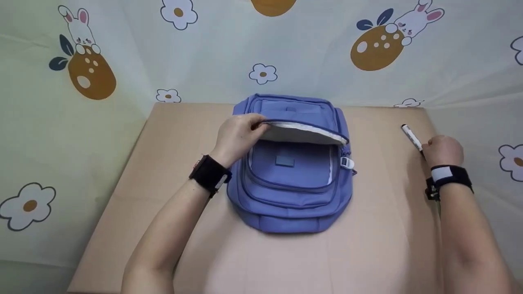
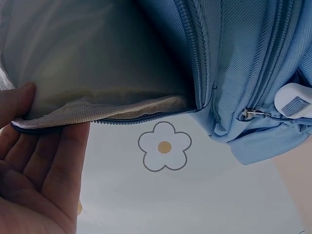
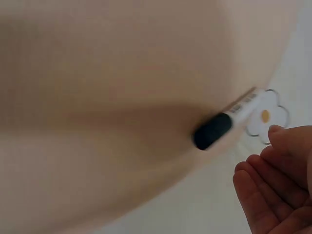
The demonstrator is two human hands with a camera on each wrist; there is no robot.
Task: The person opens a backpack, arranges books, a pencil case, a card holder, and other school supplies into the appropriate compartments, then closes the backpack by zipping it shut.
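A blue backpack (image 1: 290, 224) lies on its back on the table, its front pocket unzipped. My left hand (image 1: 241, 132) pinches the edge of the pocket flap (image 1: 304, 134) and holds it raised, with the pale lining showing. In the left wrist view the thumb is on the lining and the fingers (image 2: 46, 156) are under the zipper edge. At the right, a white marker (image 1: 412, 136) with a black cap (image 3: 213, 131) lies near the table's edge. Beside it, my right hand (image 1: 444, 152) has loosely bent fingers, apart from the marker in the right wrist view.
The brown tabletop (image 1: 380, 245) extends around the backpack. A pale cloth (image 1: 216, 53) printed with rabbits and flowers hangs behind and at both sides. A white buckle (image 1: 347, 163) sticks out at the backpack's right side.
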